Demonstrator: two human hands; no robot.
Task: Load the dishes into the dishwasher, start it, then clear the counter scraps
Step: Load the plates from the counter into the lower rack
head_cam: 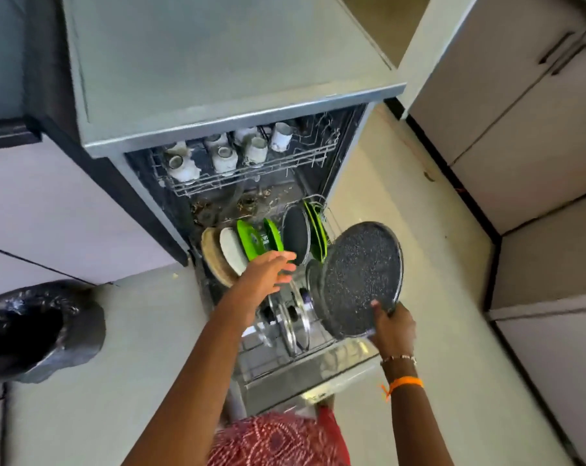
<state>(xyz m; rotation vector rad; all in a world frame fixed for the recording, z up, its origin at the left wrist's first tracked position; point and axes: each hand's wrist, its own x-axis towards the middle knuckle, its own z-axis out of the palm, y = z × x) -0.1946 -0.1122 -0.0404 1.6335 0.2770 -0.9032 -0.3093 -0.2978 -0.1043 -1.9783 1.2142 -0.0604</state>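
Loading is the step in hand, and by the look of the racks it is well along. The right hand (391, 326) pinches the near rim of a round, dark speckled plate (360, 280), thumb on its face, holding it tilted over the right side of the dishwasher's lower rack (315, 344). The left hand (268, 272) reaches over the rack with fingers straight and spread, gripping nothing, just beside the standing plates.

In that rack stand a woven-looking tan disc (212, 255), a pale plate (232, 251), 2 glossy green plates (254, 242), another dark speckled plate (296, 235) and, nearer the person, clear glass lids (293, 326). White mugs (224, 158) sit upturned in the wire upper rack (251, 173).

The next move probably calls for turning the held plate on edge and sliding it between free tines, with the left hand steadying its neighbours.
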